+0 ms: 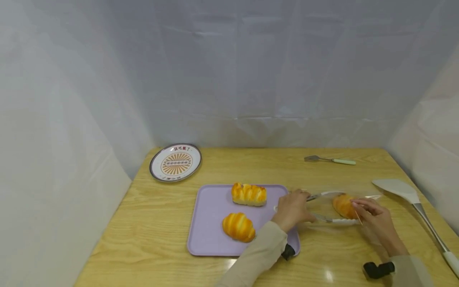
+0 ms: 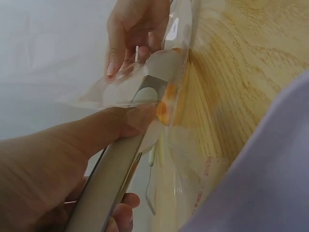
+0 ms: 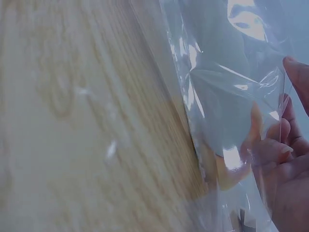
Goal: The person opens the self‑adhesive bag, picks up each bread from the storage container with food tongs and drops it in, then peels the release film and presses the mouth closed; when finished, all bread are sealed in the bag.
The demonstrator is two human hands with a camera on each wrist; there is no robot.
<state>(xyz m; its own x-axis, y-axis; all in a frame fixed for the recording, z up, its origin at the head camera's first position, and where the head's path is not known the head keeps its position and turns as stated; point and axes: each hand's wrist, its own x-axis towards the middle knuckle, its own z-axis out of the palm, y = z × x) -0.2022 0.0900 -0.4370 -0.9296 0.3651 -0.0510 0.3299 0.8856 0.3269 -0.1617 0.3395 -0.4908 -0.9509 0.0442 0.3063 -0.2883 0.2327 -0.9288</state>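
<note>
The head camera looks forward and down, from well back, over the yellowish, flat, wood-grained counter. Both wrist cameras look from close by, tilted sideways, apparently sharing the clear, thin plastic bag, the right view partly blurred.

bagged bread: golden-orange | tray: lilac | plate: white, orange rays | fork handle: pale green

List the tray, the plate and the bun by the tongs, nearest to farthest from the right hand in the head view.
1. Bun: just left of the right hand.
2. Tray: farther left.
3. Plate: farthest left, toward the back.
</note>
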